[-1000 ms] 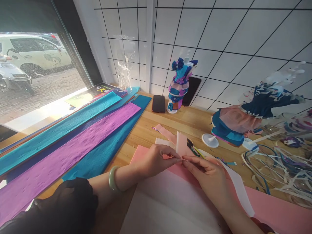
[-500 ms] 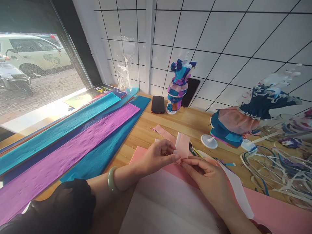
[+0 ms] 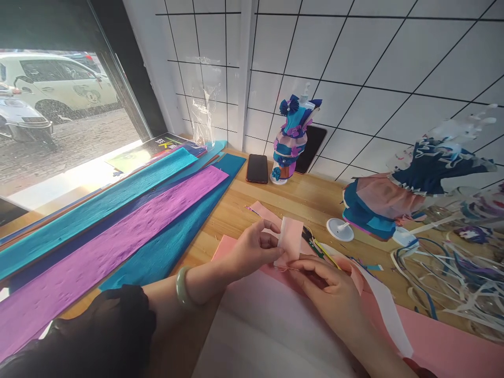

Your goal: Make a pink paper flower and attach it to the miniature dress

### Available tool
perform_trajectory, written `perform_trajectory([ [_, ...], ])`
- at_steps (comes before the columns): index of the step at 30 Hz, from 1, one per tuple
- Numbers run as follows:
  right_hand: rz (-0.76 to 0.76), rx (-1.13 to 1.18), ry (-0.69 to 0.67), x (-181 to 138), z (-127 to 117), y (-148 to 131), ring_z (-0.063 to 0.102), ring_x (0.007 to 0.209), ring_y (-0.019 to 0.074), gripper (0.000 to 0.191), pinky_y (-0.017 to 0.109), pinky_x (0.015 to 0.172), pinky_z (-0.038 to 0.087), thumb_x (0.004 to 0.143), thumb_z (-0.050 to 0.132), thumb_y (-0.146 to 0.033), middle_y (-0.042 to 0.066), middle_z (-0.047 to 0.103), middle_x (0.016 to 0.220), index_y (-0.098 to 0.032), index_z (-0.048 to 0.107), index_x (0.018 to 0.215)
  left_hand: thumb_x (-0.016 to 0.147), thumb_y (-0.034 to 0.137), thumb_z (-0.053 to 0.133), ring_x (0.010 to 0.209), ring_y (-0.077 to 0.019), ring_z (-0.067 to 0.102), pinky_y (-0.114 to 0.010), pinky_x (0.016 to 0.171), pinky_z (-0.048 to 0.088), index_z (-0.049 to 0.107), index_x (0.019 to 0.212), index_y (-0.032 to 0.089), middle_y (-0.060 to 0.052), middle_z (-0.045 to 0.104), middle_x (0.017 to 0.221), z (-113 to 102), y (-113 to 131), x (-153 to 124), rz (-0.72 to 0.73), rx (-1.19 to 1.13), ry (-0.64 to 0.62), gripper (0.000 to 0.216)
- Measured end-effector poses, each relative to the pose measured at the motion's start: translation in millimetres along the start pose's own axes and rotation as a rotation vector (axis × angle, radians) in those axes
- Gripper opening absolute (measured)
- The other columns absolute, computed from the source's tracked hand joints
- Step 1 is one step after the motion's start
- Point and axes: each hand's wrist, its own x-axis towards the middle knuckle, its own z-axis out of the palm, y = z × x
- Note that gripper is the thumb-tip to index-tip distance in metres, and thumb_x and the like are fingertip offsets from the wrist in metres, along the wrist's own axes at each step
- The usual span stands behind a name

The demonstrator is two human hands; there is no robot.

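Note:
Between my hands a small pale pink paper strip [image 3: 292,236] stands up, its lower edge gathered or frayed. My left hand [image 3: 254,249], with a green bangle [image 3: 182,287] on the wrist, pinches the strip's left side between thumb and fingers. My right hand [image 3: 328,283] grips its lower right edge between thumb and forefinger. Beneath the hands lie pink paper [image 3: 225,244] and a large whitish sheet [image 3: 252,331]. Just behind the strip are dark-handled tools [image 3: 311,242], partly hidden, and a yellow stick-like item [image 3: 328,256].
Crepe paper strips in turquoise [image 3: 118,194], purple [image 3: 157,220] and teal [image 3: 177,241] cover the left side. A phone [image 3: 257,169] lies near the wall beside a paper-dressed figure [image 3: 290,142]. Another dressed figure [image 3: 394,194] leans at right above tangled ribbons [image 3: 437,273].
The pink strip has turned to show its flat face more fully and shifted slightly left and down. Both hands keep hold of it. The view has shifted slightly.

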Motion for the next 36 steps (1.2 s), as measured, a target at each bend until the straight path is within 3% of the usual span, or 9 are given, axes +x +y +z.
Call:
perform_trajectory([
  [12, -0.025, 0.065, -0.118, -0.6, 2.7, 3.5, 0.063, 0.089, 0.0215, 0.016, 0.038, 0.081, 0.05, 0.082, 0.053, -0.033, 0.002, 0.07, 0.09, -0.029, 0.069, 0.08, 0.069, 0.027, 0.067, 0.053, -0.0101, 0.056, -0.022, 0.052, 0.044, 0.041, 0.114, 0.018, 0.002, 0.059, 0.066, 0.4, 0.1, -0.4, -0.032, -0.039, 0.062, 0.052],
  [22, 0.02, 0.04, -0.113, -0.6, 2.4, 5.3, 0.062, 0.088, 0.0216, 0.016, 0.037, 0.076, 0.051, 0.081, 0.053, -0.032, 0.002, 0.069, 0.091, -0.028, 0.068, 0.078, 0.072, 0.015, 0.056, 0.052, -0.0109, 0.057, -0.024, 0.054, 0.044, 0.04, 0.117, 0.017, 0.003, 0.06, 0.064, -1.0, 3.0, -1.0, -0.031, -0.037, 0.023, 0.048],
  [29, 0.0, 0.076, -0.149, -0.1, 3.3, 7.8, 0.063, 0.088, 0.022, 0.015, 0.038, 0.078, 0.051, 0.081, 0.053, -0.033, 0.002, 0.069, 0.088, -0.029, 0.068, 0.079, 0.074, 0.031, 0.061, 0.05, -0.0117, 0.057, -0.023, 0.051, 0.044, 0.042, 0.114, 0.015, 0.002, 0.058, 0.061, -0.6, 3.6, -1.6, -0.029, -0.008, 0.04, 0.046],
  [36, 0.009, 0.06, -0.15, -0.4, 3.7, 6.1, 0.062, 0.089, 0.021, 0.014, 0.035, 0.078, 0.05, 0.081, 0.054, -0.031, 0.002, 0.069, 0.089, -0.027, 0.066, 0.076, 0.075, 0.025, 0.059, 0.048, -0.0111, 0.056, -0.023, 0.051, 0.043, 0.045, 0.109, 0.015, 0.003, 0.058, 0.059, -2.9, -1.4, 1.1, 0.002, -0.003, 0.042, 0.038],
])
